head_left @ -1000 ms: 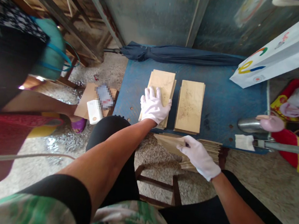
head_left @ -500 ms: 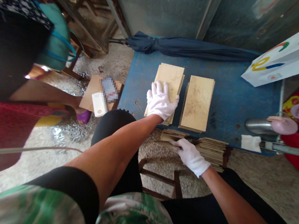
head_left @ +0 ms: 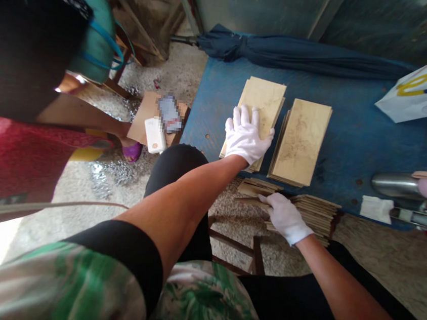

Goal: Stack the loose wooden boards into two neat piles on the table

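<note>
Two stacks of thin pale wooden sheets lie side by side on a blue table [head_left: 353, 139]. My left hand [head_left: 247, 137], in a white glove, lies flat with fingers stretched out on the near end of the left stack [head_left: 263, 101]. The right stack [head_left: 302, 141] is untouched. Below the table's front edge sits a lower pile of sheets [head_left: 316, 214]. My gloved right hand [head_left: 286, 217] is closed on a thin sheet [head_left: 250, 200] at the top of that pile.
A folded dark blue umbrella [head_left: 304, 55] lies along the table's far edge. A white paper bag [head_left: 422, 93] stands at the right, a metal flask [head_left: 394, 184] near the front right. Another person in red sits at left [head_left: 19, 155], by a cardboard piece [head_left: 145, 117] on the floor.
The view has shifted, so the table sits further right in the picture. My right hand has dropped from the table's front edge onto the lower pile. My left hand stays on the left stack.
</note>
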The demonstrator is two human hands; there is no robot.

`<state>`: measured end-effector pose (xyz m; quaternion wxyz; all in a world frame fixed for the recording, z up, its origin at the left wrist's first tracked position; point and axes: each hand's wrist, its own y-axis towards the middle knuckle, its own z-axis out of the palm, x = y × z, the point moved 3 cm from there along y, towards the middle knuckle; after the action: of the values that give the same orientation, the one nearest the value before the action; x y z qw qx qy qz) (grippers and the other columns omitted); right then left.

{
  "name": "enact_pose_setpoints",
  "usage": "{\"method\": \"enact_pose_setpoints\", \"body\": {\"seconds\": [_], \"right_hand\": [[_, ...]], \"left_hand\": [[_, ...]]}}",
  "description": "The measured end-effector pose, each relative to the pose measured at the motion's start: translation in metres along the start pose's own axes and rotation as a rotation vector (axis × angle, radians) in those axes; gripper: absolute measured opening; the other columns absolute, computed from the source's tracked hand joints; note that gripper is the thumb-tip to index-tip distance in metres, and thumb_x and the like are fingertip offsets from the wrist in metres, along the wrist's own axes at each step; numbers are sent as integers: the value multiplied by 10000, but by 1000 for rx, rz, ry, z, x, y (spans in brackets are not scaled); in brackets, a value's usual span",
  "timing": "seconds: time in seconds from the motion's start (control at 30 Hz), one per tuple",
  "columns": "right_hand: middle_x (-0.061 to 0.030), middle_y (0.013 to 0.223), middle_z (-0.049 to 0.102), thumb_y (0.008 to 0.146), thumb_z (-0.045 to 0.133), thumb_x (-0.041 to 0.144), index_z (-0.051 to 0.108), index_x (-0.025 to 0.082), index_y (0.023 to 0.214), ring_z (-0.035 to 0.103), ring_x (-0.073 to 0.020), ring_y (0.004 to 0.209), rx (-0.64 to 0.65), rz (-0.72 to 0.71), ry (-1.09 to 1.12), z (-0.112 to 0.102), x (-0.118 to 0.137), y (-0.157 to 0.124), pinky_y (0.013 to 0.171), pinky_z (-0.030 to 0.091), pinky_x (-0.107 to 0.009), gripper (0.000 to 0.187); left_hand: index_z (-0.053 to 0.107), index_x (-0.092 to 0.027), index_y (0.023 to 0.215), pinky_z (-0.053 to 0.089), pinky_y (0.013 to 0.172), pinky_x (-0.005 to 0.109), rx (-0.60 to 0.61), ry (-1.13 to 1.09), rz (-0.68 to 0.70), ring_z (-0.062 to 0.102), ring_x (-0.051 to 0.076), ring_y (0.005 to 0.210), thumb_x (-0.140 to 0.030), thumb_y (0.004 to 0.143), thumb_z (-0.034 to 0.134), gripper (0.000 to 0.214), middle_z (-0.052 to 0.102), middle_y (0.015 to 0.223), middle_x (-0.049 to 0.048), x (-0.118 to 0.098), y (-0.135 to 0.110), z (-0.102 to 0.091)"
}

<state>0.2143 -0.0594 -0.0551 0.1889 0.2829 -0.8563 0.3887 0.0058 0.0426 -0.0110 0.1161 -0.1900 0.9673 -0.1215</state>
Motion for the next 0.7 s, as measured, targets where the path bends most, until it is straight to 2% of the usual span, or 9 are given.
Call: {"method": "enact_pose_setpoints", "body": {"seconds": [0.1, 0.23, 0.4, 0.57, 0.7], "right_hand": [[-92, 1084, 630, 862, 504, 118, 656, 189, 1141, 579, -208, 1028, 7, 35, 24, 1, -3, 0, 910, 411, -276, 325], [-103, 1112, 628, 892, 503, 194, 646, 180, 1116, 606, -217, 996, 20, 85, 42, 4, -7, 0, 850, 423, -266, 266], [-108, 1098, 635, 895, 496, 232, 625, 183, 1102, 632, -219, 917, 26, 117, 15, 15, -12, 1, 778, 432, -271, 249], [-113, 1055, 643, 884, 478, 191, 602, 159, 1093, 627, -219, 944, -15, 109, 25, 30, -20, 2, 815, 446, -276, 245], [-115, 996, 662, 847, 489, 148, 610, 153, 1051, 630, -216, 905, -70, 173, 20, 37, -27, 4, 823, 460, -291, 237]], "left_hand": [[100, -189, 1520, 74, 1172, 524, 5, 4, 2, -27, 336, 1457, -603, 876, 291, 789, 108, 1595, 74, 1, 0, 1], [98, -178, 1519, 80, 1166, 534, -4, -25, 16, -40, 351, 1453, -608, 870, 293, 803, 98, 1594, 84, 1, 0, 1], [97, -181, 1519, 68, 1166, 539, -9, -51, 17, -70, 355, 1451, -614, 868, 306, 809, 97, 1594, 82, 2, 1, 3], [127, -177, 1515, 60, 1174, 518, -15, -37, 8, -23, 337, 1457, -622, 875, 268, 793, 109, 1591, 90, 2, 1, 3], [137, -171, 1514, 70, 1170, 522, -9, -59, 10, -22, 350, 1454, -644, 865, 272, 814, 120, 1588, 94, 1, 0, 1]]}}
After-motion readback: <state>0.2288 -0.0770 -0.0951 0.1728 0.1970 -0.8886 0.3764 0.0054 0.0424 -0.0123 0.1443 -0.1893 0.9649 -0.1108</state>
